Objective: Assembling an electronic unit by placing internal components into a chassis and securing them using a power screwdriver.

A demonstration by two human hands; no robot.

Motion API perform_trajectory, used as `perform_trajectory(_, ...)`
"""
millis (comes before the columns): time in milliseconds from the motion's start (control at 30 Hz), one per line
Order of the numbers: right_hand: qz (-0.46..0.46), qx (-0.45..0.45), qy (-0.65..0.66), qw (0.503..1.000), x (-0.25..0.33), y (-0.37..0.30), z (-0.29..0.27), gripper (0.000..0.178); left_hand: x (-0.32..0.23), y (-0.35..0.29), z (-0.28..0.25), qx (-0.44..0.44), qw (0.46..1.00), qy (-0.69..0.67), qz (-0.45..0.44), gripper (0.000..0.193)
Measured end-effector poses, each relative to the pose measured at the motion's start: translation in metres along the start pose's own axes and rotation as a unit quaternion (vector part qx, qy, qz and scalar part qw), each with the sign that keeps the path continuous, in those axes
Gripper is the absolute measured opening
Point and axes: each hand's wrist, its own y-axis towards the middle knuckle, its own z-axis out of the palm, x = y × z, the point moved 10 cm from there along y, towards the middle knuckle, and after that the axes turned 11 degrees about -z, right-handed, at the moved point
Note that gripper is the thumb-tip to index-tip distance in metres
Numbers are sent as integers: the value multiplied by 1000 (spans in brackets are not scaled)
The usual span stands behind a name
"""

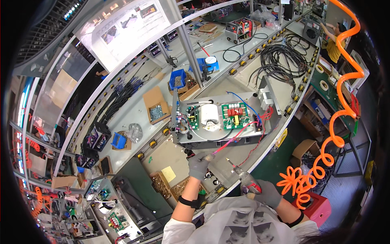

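**Gloved hands with red wires and a powered screwdriver before an open chassis**

Head view: the open metal chassis (221, 99) lies on the surface (152, 160) beyond the hands, its long axis running left to right, an upright end panel (276, 109) at its right. The left hand (198, 166) is closed, fingertips pinching the end of the red wires (231, 140), which slant far and right across the chassis's near edge. The right hand (266, 194) is wrapped around the powered screwdriver (245, 179), whose bit points far and left, apart from the chassis.

Inside the chassis sits a green circuit board (235, 115); a blue wire (248, 103) arcs past its right side. Farther left are a cardboard box (151, 97) of metal fasteners and a blue bin (178, 79); black cables (280, 59) lie far right. An orange coiled hose (338, 140) hangs right.

A printed sheet (122, 32) stands far left, its writing too small to read.
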Motion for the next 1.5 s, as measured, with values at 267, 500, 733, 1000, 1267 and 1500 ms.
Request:
perform_trajectory(267,-49,44,-20,998,19,2,19,58,-11,-28,23,112,991,-26,-62,21)
perform_trajectory(500,-40,24,5,999,32,6,24,57,-4,-31,19,105,992,-51,-48,23)
perform_trajectory(733,-11,53,154,987,21,9,45,49,-28,-43,16,39,999,-15,-13,22)
perform_trajectory(1000,-102,-114,215,965,29,79,47,39,42,34,47,88,845,-430,-305,13)
perform_trajectory(1267,-33,-146,285,947,15,144,70,38,42,102,38,61,936,-252,-239,23)
perform_trajectory(1500,-19,-175,358,917,21,144,76,36,15,109,5,-26,994,60,-84,39)
